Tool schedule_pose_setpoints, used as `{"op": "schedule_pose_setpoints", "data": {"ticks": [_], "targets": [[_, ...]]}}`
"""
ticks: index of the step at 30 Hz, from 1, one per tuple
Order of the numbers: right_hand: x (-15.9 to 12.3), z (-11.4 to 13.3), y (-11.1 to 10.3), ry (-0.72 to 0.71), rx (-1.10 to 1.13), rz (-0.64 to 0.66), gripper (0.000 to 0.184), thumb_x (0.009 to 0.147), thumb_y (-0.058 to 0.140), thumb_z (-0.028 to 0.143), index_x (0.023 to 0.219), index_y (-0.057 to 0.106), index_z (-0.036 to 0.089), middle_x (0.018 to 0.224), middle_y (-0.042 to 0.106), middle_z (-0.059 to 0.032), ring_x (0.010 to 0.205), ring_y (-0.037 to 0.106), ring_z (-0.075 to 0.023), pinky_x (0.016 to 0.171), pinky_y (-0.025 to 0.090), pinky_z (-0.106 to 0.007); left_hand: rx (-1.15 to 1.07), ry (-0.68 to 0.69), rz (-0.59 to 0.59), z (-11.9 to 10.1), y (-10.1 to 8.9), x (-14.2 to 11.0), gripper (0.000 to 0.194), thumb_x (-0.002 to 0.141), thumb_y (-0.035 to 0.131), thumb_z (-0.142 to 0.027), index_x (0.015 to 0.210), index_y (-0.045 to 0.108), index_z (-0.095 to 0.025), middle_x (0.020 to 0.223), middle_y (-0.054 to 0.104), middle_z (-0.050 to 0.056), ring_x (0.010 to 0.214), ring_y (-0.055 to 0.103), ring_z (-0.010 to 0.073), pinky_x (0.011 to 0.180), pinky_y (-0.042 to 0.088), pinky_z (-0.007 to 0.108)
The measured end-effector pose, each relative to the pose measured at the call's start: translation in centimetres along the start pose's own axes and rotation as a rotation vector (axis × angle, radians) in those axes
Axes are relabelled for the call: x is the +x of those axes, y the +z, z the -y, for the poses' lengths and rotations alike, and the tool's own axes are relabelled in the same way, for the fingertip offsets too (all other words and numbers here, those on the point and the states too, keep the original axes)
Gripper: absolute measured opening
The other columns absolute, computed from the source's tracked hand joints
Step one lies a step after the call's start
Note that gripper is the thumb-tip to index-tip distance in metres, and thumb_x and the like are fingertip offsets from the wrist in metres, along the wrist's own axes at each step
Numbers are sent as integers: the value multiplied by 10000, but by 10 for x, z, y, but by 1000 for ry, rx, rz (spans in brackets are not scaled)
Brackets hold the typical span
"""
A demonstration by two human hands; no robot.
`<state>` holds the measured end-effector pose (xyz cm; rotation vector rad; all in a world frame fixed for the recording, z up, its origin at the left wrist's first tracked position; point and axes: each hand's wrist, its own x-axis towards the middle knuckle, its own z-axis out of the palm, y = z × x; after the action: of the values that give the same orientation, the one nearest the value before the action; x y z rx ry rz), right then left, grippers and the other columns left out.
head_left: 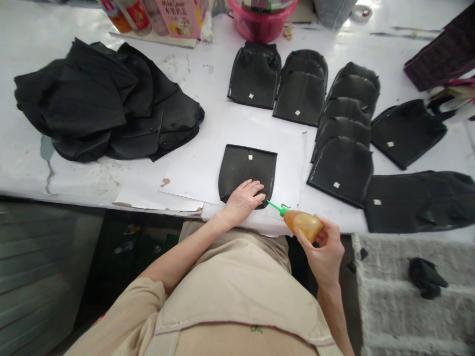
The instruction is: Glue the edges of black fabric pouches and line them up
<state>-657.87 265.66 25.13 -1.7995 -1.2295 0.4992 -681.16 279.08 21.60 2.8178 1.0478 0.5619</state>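
Note:
A black leather-like piece [237, 170] with a rounded lower end and a small white tag lies flat on the white-covered table. My left hand [245, 200] rests on its lower part, fingers stretched out. In my right hand [328, 247] is a glue bottle [302, 223] of amber liquid, its fingers wrapped round the base. The bottle's thin green nozzle points left, and its tip is at the piece's lower right edge, close to my left fingertips. Whether any liquid is coming out is too small to tell.
A heap of black pieces [107, 104] lies on the left. Overlapping rows of tagged black pieces [343, 163] cover the right side. A pink basin [260, 22], a pink carton [180, 20] and bottles stand at the back. Grey padded fabric [401, 316] is at the lower right.

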Motion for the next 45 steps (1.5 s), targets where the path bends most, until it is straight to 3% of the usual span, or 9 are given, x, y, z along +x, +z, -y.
{"op": "schedule_pose_setpoints", "data": {"ticks": [12, 25, 34, 45], "targets": [[-12, -6, -3, 72, 70, 61, 601, 744, 905, 485, 1224, 672, 208, 1138, 728, -95, 915, 748, -258, 746, 654, -372, 2, -1, 25, -1, -2, 0, 73, 960, 715, -149, 1032, 725, -152, 1320, 719, 148, 1308, 657, 290, 1157, 530, 486], [-10, -16, 13, 130, 180, -6, 600, 730, 901, 474, 1204, 656, 200, 1135, 711, -87, 928, 738, -247, 809, 648, -391, -9, -7, 50, 0, -1, -2, 111, 955, 724, -149, 1066, 726, -146, 1337, 712, 159, 1328, 647, 296, 1164, 519, 504], [-8, -22, 1, 117, 156, 78, 594, 729, 902, 477, 1199, 664, 203, 1119, 731, -94, 896, 751, -244, 794, 667, -401, -15, -10, 48, 0, -1, -2, 134, 941, 735, -132, 1073, 727, -154, 1341, 711, 151, 1333, 643, 284, 1179, 502, 504], [-2, -19, 3, 49, 92, -3, 619, 729, 911, 459, 1230, 656, 200, 1146, 723, -107, 919, 752, -251, 799, 668, -398, -16, -9, 24, 1, 1, -3, 139, 926, 757, -138, 1061, 725, -150, 1333, 716, 156, 1321, 652, 286, 1179, 503, 500]]}}
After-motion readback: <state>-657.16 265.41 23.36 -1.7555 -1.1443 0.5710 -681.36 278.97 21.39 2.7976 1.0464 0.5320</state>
